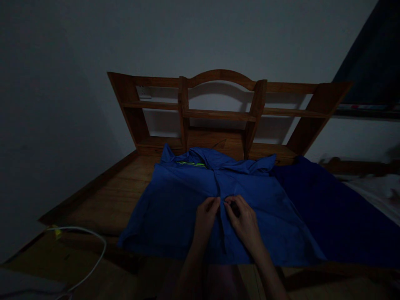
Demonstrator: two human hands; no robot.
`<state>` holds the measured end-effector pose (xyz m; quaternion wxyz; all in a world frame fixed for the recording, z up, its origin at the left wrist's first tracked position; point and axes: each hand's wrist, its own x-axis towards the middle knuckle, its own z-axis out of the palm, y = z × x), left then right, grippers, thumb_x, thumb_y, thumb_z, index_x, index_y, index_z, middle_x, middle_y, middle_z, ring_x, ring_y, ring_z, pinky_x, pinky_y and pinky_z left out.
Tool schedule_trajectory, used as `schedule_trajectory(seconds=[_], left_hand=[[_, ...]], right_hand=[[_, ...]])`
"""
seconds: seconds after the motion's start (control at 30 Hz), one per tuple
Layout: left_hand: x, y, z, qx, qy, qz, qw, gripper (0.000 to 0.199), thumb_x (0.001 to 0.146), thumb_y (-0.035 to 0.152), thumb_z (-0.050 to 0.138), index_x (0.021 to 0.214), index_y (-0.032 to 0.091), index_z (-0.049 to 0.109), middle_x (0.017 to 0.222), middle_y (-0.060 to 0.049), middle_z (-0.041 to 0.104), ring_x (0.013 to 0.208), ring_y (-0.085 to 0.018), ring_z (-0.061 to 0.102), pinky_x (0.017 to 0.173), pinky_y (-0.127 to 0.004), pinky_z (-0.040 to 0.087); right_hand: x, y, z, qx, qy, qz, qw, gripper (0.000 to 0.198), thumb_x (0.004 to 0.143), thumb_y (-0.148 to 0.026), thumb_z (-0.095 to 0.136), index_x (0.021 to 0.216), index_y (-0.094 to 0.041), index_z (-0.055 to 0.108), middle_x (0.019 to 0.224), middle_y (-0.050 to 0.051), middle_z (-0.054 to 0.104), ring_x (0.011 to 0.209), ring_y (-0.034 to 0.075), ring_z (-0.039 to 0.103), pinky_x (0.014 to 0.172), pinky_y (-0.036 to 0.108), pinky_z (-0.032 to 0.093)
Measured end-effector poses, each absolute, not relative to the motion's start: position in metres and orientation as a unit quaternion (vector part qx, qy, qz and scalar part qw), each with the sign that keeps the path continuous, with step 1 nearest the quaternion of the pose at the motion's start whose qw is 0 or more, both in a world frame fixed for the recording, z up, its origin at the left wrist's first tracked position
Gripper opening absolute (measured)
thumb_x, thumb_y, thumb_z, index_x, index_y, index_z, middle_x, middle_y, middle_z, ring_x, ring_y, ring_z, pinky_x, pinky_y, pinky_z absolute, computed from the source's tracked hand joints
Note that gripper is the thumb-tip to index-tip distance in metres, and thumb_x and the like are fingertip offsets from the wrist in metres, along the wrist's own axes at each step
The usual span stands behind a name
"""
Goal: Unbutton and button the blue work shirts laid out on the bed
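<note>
A blue jacket [175, 200] lies spread on a wooden desk, its front facing up and its upper part bunched toward the shelf. Bright yellow-green strips [190, 163] show among the folds near the top. Down the middle runs the front opening. At this opening my left hand [206, 212] pinches the cloth edge between thumb and fingers. Just to the right, my right hand [243, 216] is closed in a pinch on the facing edge. The fingertips of both hands are close together; any fastener between them is too dark and small to make out.
Behind the jacket stands a wooden shelf unit [218, 114] against the wall. The desk's wooden top [115, 196] shows at left. A darker blue cloth [331, 208] lies at right, partly beside the jacket. A white cable [101, 254] loops at lower left.
</note>
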<state>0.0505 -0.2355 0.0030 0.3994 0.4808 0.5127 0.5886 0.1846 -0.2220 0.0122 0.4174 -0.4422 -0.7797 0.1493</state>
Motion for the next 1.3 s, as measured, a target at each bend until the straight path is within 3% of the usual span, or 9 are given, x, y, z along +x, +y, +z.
schedule_trajectory(seconds=[0.4, 0.6, 1.3], left_hand=[[0.054, -0.232, -0.006, 0.472, 0.504, 0.605, 0.396, 0.02, 0.076, 0.034, 0.059, 0.08, 0.014, 0.062, 0.082, -0.006, 0.068, 0.081, -0.019, 0.064, 0.072, -0.027, 0.048], [0.054, -0.231, -0.006, 0.46, 0.526, 0.606, 0.38, 0.011, 0.072, 0.022, 0.059, 0.08, 0.015, 0.059, 0.079, -0.005, 0.068, 0.077, -0.017, 0.065, 0.071, -0.026, 0.049], [0.053, -0.232, -0.01, 0.452, 0.543, 0.609, 0.361, 0.017, 0.071, 0.018, 0.059, 0.088, 0.016, 0.056, 0.082, -0.005, 0.067, 0.078, -0.016, 0.065, 0.07, -0.025, 0.05]], right_hand=[[0.184, -0.218, 0.008, -0.432, -0.796, 0.145, 0.399, 0.012, 0.088, -0.021, 0.043, 0.093, -0.02, 0.054, 0.087, 0.003, 0.056, 0.08, 0.015, 0.055, 0.073, 0.025, 0.043], [0.183, -0.217, 0.007, -0.427, -0.802, 0.12, 0.4, 0.013, 0.088, -0.021, 0.042, 0.09, -0.019, 0.055, 0.085, 0.004, 0.057, 0.078, 0.015, 0.056, 0.072, 0.025, 0.045], [0.183, -0.22, 0.009, -0.426, -0.805, 0.147, 0.386, 0.011, 0.089, -0.021, 0.042, 0.093, -0.019, 0.053, 0.088, 0.004, 0.055, 0.081, 0.015, 0.055, 0.076, 0.026, 0.044]])
